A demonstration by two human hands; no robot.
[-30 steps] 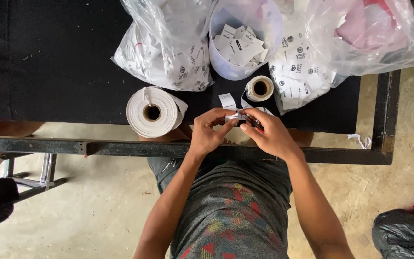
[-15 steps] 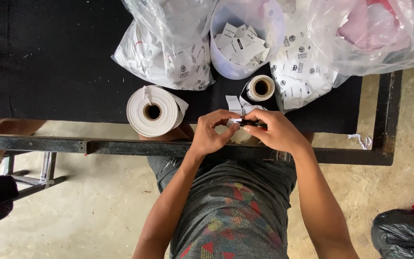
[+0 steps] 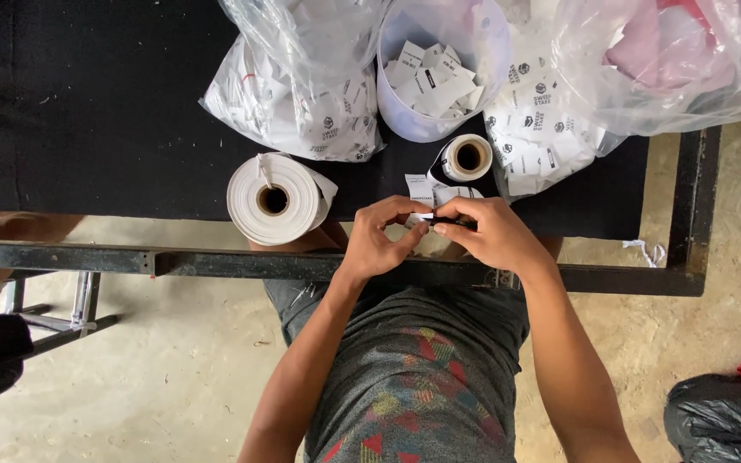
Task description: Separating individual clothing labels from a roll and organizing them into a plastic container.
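Over the black worktop [image 3: 113,111] edge, left hand [image 3: 379,244] and right hand [image 3: 495,236] pinch a small white label [image 3: 419,219] between fingertips, grip pressed together, near a large white roll [image 3: 272,199] and small roll [image 3: 466,158].

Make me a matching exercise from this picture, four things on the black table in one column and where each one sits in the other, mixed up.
Things:
1. large white roll
2. small tape roll
3. white tub of tags
4. small white label

Places:
a. pinched between the fingertips of the left hand and right hand
b. at the table's near edge, left of the hands
c. at the back, between clear plastic bags
d. just beyond the hands, in front of the tub

Pairs: 1-b, 2-d, 3-c, 4-a
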